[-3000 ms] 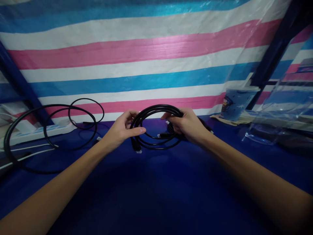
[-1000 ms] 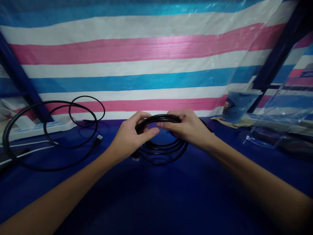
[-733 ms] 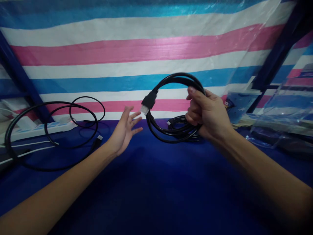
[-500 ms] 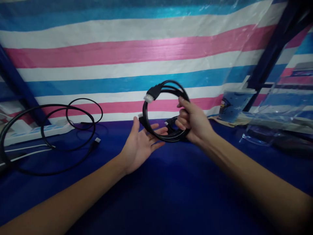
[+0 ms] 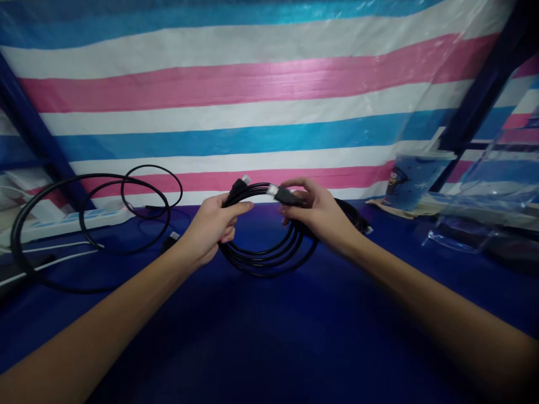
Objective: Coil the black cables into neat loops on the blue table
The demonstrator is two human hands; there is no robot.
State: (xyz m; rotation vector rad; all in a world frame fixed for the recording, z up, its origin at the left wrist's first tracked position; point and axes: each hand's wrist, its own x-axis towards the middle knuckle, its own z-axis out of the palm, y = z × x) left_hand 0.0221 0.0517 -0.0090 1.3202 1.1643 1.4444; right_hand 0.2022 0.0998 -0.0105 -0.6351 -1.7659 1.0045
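Observation:
A coiled black HDMI cable [image 5: 259,259] hangs between my hands, just over the blue tabletop. My left hand [image 5: 207,227] is closed around the coil's left side, thumb stretched along the top. One plug [image 5: 237,186] with a pale tip sticks up above that hand. At the coil's upper right, my right hand [image 5: 323,212] has its thumb and fingers around a second plug [image 5: 287,196], whose pale end points left. Another black coiled cable [image 5: 352,216] lies behind my right hand, partly hidden by it.
Left, a looped black cable [image 5: 17,224] stands on the table, its plug [image 5: 169,241] near my left forearm. A white power strip [image 5: 107,217] lies behind it. Right are a patterned cup [image 5: 406,182] and clear plastic [image 5: 458,233]. A striped sheet [image 5: 252,90] hangs behind.
My left hand has gone from open beneath the coil to closed on its left side. The coil has come down, and my right hand has shifted to the plug at its upper right.

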